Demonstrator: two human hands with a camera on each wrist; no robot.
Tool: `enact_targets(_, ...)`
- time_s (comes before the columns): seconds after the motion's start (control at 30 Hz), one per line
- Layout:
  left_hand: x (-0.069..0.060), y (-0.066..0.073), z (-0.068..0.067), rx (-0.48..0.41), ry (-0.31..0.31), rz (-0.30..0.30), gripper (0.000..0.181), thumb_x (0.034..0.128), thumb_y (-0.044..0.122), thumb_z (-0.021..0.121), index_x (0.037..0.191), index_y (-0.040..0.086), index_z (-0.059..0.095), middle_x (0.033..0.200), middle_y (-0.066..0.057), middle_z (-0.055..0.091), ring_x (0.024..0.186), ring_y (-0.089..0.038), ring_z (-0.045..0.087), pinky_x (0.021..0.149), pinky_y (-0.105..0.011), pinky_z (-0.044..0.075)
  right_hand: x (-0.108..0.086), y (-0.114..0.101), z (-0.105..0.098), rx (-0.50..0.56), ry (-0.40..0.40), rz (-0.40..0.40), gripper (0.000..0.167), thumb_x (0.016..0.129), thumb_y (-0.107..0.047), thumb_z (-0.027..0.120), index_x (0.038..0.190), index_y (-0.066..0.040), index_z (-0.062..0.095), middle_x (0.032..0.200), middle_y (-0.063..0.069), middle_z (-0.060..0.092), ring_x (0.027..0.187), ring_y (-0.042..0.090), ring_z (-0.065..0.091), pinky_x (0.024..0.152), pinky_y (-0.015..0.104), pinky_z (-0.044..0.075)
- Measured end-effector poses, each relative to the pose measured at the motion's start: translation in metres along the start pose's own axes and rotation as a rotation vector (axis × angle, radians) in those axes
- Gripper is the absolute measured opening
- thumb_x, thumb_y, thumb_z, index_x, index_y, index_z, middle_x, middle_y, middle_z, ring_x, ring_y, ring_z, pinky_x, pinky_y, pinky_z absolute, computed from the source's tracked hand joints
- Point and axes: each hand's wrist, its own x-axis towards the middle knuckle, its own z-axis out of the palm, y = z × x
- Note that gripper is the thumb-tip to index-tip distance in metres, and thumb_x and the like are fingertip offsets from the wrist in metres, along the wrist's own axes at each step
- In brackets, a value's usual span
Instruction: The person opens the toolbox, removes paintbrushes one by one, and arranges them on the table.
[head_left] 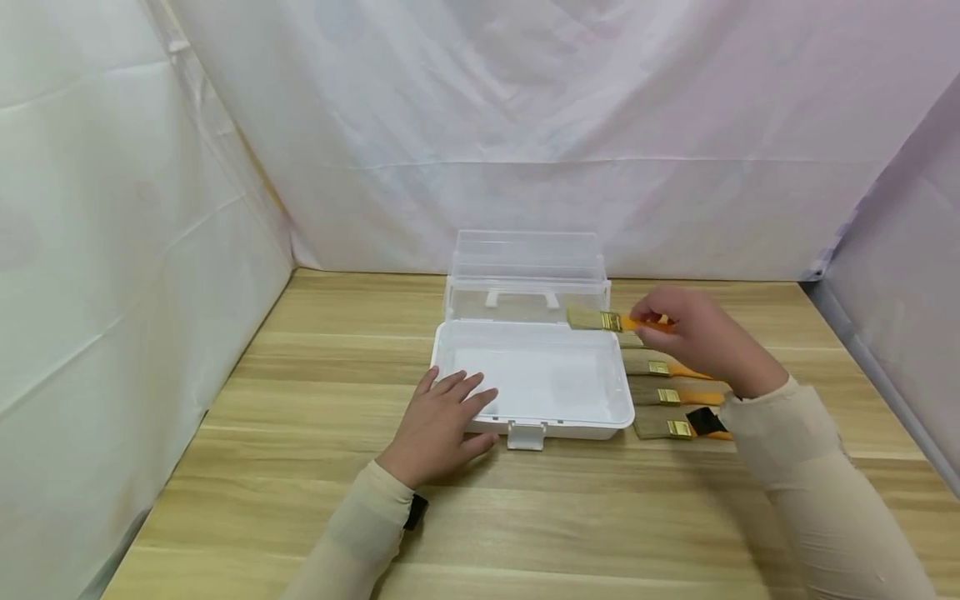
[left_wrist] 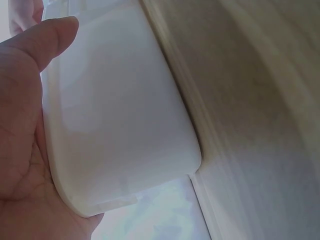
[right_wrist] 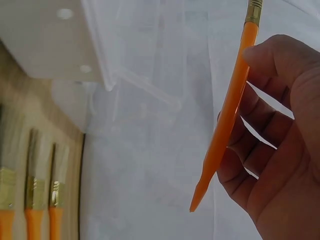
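Observation:
A paintbrush with an orange handle (right_wrist: pixel 231 107) and a brass-coloured ferrule (head_left: pixel 611 322) is pinched between the thumb and fingers of my right hand (head_left: pixel 686 329). Its pale bristles (head_left: pixel 583 318) point left, raised over the right back part of a white plastic box (head_left: pixel 626 392). The box stands with its clear lid (head_left: pixel 528 258) swung back. My left hand (head_left: pixel 442 421) rests on the box's front left corner, fingers spread straight over the rim. In the left wrist view, the thumb (left_wrist: pixel 60 37) lies along the outer wall (left_wrist: pixel 120 110).
Several more paintbrushes (head_left: pixel 670 397) with orange handles lie in a row right of the box, partly hidden by my right arm. A clear latch (head_left: pixel 527 436) hangs at the box's front. White cloth (head_left: pixel 525 108) hangs behind and beside the wooden table (head_left: pixel 315 358).

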Motion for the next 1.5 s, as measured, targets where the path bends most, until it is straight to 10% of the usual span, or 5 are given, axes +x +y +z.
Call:
enact_targets(1.03,-0.001,-0.002,0.001,-0.007,0.028,0.01,0.058,0.087,0.05,0.07,0.135,0.02,0.062,0.141,-0.006,0.056,0.131,-0.029,0.05,0.114,-0.056,0.024,-0.114,0.028,0.009,-0.161,-0.001,-0.05,0.028,0.077,0.002,0.08,0.092,-0.019,0.069,0.088,-0.016,0.057,0.074,-0.002,0.049,0.061,0.026,0.048)
enact_targets(1.5,-0.001,-0.002,0.003,-0.026,0.053,0.022,0.056,0.0872,0.048,0.071,0.135,0.018,0.063,0.14,-0.008,0.057,0.13,-0.031,0.051,0.114,-0.056,0.024,-0.148,0.046,0.021,-0.111,-0.114,0.056,0.031,0.079,-0.001,0.08,0.09,-0.026,0.066,0.086,-0.021,0.055,0.072,-0.004,0.046,0.058,0.024,0.045)
